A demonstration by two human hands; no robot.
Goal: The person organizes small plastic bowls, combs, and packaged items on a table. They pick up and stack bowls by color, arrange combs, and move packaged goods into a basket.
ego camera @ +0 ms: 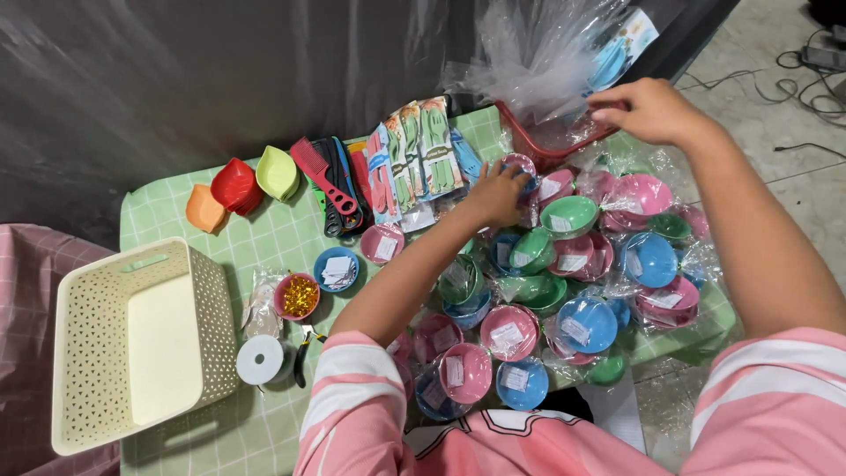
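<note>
Left hand (495,194) grips a wrapped bowl (520,166) near the table's far edge; right hand (648,110) pinches cellophane (538,62). Keep film taut; lift the bowl clear.

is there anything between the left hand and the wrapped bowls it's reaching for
Nothing visible does: the left hand already rests on a wrapped bowl at the far edge of the pile, beside the red basket.

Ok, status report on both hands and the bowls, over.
Left hand down on a wrapped bowl at the pile's far edge. Right hand pinching clear plastic wrap over the red basket. Comb packets close beside the left hand.
</note>
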